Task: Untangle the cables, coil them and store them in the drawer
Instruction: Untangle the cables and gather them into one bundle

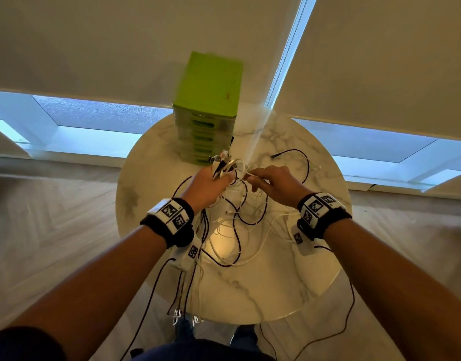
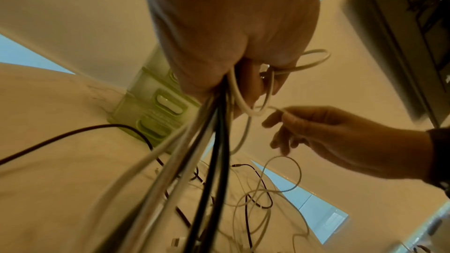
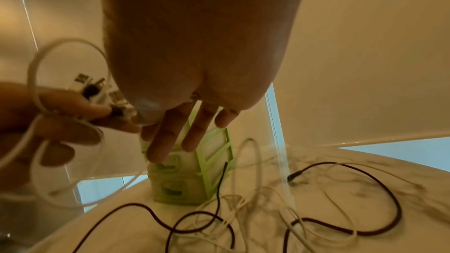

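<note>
Just above the middle of the head view, the left hand (image 1: 208, 182) is closed round a bundle of cable ends (image 1: 220, 162), plugs sticking up past the knuckles, black and white cords trailing from its underside. The right hand (image 1: 273, 179) pinches a single white cable (image 2: 246, 107) between thumb and forefinger, its other fingers hanging loose. The rest of the cables (image 1: 239, 222) lie looped and crossed on the marble tabletop (image 1: 289, 290), some hanging off the lower edge. The green drawer unit (image 1: 207, 113) stands at the upper centre with every drawer apparently shut. To do this well, I would keep the bundle firmly anchored and draw the white strand out slowly, following it back through each crossing rather than tugging, since a hard pull would likely tighten the knots below.
</note>
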`<state>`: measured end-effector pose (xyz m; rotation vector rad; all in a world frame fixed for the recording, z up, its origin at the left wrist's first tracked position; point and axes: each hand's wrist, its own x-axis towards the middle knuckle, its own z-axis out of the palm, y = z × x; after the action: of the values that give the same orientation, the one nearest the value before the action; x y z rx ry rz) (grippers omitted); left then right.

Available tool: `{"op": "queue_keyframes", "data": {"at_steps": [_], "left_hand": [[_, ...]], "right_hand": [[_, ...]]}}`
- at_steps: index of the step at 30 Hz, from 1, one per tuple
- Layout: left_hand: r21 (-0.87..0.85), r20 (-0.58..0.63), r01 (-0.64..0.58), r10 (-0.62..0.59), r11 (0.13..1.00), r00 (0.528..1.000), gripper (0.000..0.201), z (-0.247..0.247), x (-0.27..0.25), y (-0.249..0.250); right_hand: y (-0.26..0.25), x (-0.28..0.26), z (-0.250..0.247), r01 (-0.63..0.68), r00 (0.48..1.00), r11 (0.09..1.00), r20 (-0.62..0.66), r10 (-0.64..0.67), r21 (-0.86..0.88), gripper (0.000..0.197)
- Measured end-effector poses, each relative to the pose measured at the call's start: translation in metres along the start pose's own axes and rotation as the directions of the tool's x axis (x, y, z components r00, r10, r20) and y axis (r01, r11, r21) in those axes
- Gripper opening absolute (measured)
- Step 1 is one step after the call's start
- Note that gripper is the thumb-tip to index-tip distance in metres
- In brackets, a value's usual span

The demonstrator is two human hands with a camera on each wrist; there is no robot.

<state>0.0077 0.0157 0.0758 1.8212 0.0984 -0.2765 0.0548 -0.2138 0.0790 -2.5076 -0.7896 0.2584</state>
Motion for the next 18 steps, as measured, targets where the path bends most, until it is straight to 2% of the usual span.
{"op": "queue_keyframes", "data": {"at_steps": [3, 5, 10, 14, 18], "left_hand": [[0.024, 0.021, 0.021, -0.022, 0.999, 1.0, 0.016, 0.007, -0.001, 0.002], [-0.019, 0.025, 0.045, -0.044, 0.999, 0.999, 0.018, 0.009, -0.002, 0.005], [-0.233, 0.029, 0.019, -0.012, 0.972, 0.999, 0.023, 0.018, -0.006, 0.018], [-0.306, 0.07, -0.027, 0.051, 0.952, 0.996, 0.019, 0.029, -0.004, 0.03], [-0.34, 0.157, -0.038, 0.097, 0.94, 0.983, 0.017, 0.046, -0.006, 0.042]], "right_hand": [[-0.011, -0.006, -0.012, -0.043, 0.996, 0.987, 0.085, 0.03, 0.156, 0.025], [-0.016, -0.012, -0.019, -0.09, 0.989, 0.975, 0.133, 0.063, 0.203, 0.03], [-0.024, -0.033, -0.032, -0.222, 0.954, 0.962, 0.24, 0.18, 0.16, 0.035], [-0.017, -0.064, -0.033, -0.359, 0.846, 0.933, 0.41, 0.342, -0.038, 0.024], [0.005, -0.114, -0.026, -0.52, 0.673, 0.818, 0.473, 0.569, -0.244, 0.027]]}}
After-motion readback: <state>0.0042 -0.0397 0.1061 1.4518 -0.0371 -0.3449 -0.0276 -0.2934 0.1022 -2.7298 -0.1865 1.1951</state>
